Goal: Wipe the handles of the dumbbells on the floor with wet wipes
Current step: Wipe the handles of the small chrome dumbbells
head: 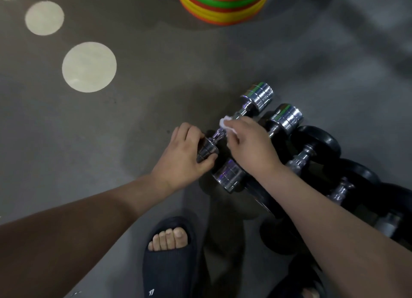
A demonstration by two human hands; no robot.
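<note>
1. My left hand point(185, 155) grips the near chrome end of the first dumbbell point(258, 96), fingers curled over the top and thumb against the side.
2. My right hand point(252, 146) pinches a crumpled white wipe point(224, 122) and presses it on the handle point(239, 115). The wipe sits about midway along the bar, and my fingers hide most of it.
3. This dumbbell lies on the grey floor point(133, 119), slanting from near left to far right. It is the leftmost of a row.
4. A second dumbbell point(287, 117), also chrome, lies parallel just beside it on the right. My right wrist covers its handle.
5. Further right come black dumbbells point(316, 144) with metal bars, packed side by side. My right forearm crosses over some of them.
6. A stack of bright discs point(223, 5) in orange, yellow and green stands at the top edge, well apart from the row.
7. Three pale circles point(89, 67) mark the floor on the left.
8. My foot in a dark slipper point(169, 259), toes showing, stands at the bottom, near the row's closest ends.
</note>
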